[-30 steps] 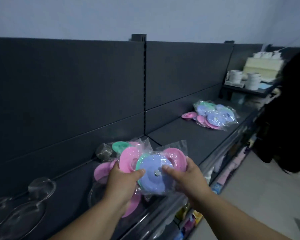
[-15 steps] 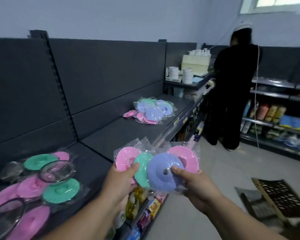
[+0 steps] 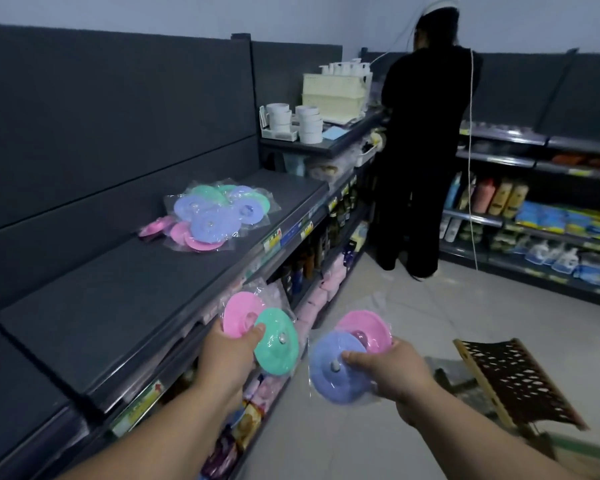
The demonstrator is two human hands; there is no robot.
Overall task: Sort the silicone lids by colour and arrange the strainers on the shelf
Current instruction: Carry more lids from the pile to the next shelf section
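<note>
In the head view, the left hand was closed on two wrapped lids. Its thumb pressed on the face of the first pink lid, and the green lid overlapped that lid's lower right edge. The fingers behind them were hidden. The right hand was also closed on two. Its thumb lay on the blue lid beside the centre knob, its fingers curled underneath, and the second pink lid stood behind the blue lid's upper edge. Both pairs were held in the air over the aisle, just off the front edge of the shelf, with a gap between them.

That made four lids in the hands: two pink, one green and one blue.

Further along the shelf lay a pile of bagged lids, well apart from the hands. At least three blue, two green and three pink showed. They overlapped, so an exact count could not be made.

Beyond the pile, a raised shelf held two stacks of white cups and one cream basket. One person in black stood at the end of the aisle, back turned. One brown perforated stool stood on the floor to the right.
</note>
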